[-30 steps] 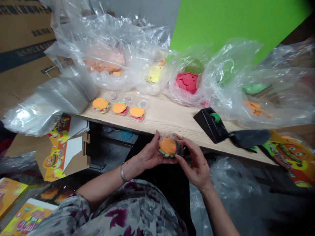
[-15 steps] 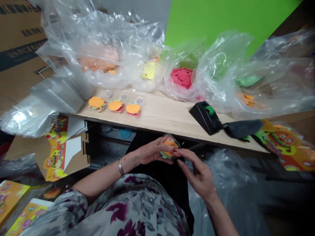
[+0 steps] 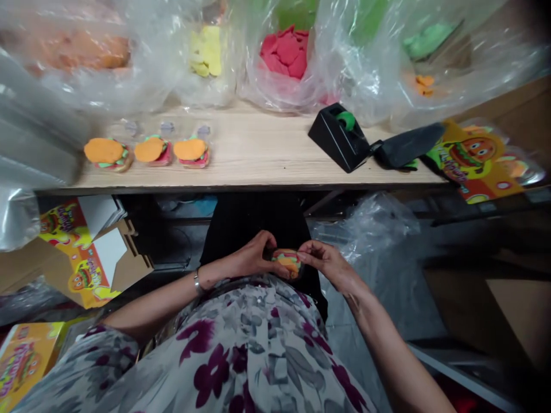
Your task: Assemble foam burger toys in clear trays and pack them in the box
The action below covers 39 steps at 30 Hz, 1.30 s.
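Observation:
A small toy burger [image 3: 287, 263], with orange, green and red layers and what looks like a clear case, is held low over my lap. My left hand [image 3: 253, 258] grips its left side between thumb and curled fingers. At the right edge, the thumb and forefinger of my right hand [image 3: 328, 264] pinch it. Beyond my hands, on the wooden table [image 3: 258, 146], three similar burgers stand in a row: a left one [image 3: 105, 152], a middle one [image 3: 150, 151] and a right one [image 3: 191, 152], with clear plastic lids behind them.
Plastic bags along the back hold orange pieces [image 3: 86, 53], yellow pieces [image 3: 206, 51], red pieces [image 3: 286, 53] and green pieces [image 3: 428, 41]. A black tape dispenser [image 3: 338, 137] sits right of centre. Printed burger cartons [image 3: 88, 269] lie at left; a printed burger package [image 3: 477, 158] lies at right.
The view has tilted downward and closer to the table. My hands still hold the burger, which has turned so that its layers face upward; the right fingers have moved to its edge.

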Motion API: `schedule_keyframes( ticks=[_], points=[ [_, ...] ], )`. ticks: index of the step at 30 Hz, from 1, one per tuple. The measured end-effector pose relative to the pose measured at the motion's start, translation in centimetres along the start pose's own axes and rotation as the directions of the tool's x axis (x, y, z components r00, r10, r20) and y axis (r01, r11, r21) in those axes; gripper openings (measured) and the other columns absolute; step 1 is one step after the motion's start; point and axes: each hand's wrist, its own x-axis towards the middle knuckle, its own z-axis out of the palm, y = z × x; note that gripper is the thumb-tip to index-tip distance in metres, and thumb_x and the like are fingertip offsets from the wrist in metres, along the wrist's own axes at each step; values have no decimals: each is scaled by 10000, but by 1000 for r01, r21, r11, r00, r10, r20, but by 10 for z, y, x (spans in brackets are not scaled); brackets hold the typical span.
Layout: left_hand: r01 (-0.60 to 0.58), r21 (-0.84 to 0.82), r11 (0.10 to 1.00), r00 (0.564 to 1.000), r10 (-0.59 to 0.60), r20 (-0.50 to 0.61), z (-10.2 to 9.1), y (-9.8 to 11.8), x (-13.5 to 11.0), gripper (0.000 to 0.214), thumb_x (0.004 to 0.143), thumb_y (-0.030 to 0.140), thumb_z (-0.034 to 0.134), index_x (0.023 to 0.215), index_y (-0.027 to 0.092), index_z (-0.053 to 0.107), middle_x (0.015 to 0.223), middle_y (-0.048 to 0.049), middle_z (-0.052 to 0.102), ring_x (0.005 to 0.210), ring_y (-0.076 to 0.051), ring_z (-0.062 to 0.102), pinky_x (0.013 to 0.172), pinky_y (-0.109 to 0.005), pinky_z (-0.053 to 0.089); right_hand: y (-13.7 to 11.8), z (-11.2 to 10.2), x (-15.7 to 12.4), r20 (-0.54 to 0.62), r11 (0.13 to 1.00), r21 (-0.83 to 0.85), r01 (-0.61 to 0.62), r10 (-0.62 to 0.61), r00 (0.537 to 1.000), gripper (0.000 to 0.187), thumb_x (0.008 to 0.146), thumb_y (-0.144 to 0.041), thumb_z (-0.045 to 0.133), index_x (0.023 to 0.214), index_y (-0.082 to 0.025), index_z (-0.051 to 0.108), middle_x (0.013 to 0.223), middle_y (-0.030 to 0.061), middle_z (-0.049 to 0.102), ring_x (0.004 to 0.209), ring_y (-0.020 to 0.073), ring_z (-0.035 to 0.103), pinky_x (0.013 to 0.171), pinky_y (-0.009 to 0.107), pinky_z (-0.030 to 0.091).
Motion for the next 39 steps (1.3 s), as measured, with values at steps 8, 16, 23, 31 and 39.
schedule_keyframes(
  ticks=[8, 16, 23, 31, 39],
  points=[
    [5, -125, 992, 1000, -5, -4, 7, -2, -8, 301, 818, 448, 547, 856, 153, 600, 783, -18, 588, 710, -132, 508, 655, -240, 385, 8, 2, -10, -37, 998, -54, 20, -22, 999, 281, 709, -444, 686, 767, -181, 606, 710, -16, 597, 663, 127, 537, 641, 259, 417],
    [-50, 32, 998, 991, 46, 126, 9, -5, -3, 273, 843, 388, 526, 855, 125, 600, 761, -3, 577, 682, -105, 493, 614, -210, 382, 35, -3, -18, 55, 996, -89, 20, -15, 998, 229, 763, -410, 649, 789, -186, 608, 743, -8, 587, 704, 126, 528, 664, 247, 395],
    [-203, 126, 971, 953, 166, 255, 6, 7, 10, 206, 851, 308, 521, 838, 119, 601, 742, 0, 570, 672, -93, 493, 615, -198, 374, 13, -7, -27, 138, 973, -216, 81, -52, 989, 244, 779, -433, 622, 807, -191, 611, 737, 1, 578, 688, 133, 517, 637, 252, 399],
    [-166, 52, 985, 948, 145, 285, 15, 5, 21, 265, 827, 380, 557, 825, 120, 612, 732, 0, 584, 675, -99, 503, 620, -210, 374, 27, -2, -28, 57, 977, -194, 88, -78, 995, 254, 786, -440, 613, 781, -187, 597, 698, -12, 549, 650, 127, 481, 605, 239, 377],
    [-87, -144, 986, 972, 115, 205, -3, -8, 24, 320, 780, 447, 605, 847, 140, 549, 745, 28, 533, 669, -86, 468, 628, -215, 379, 51, 4, -28, -193, 992, 86, 87, -70, 979, 275, 773, -470, 625, 811, -210, 543, 706, -24, 534, 654, 127, 495, 640, 239, 397]
  ],
)
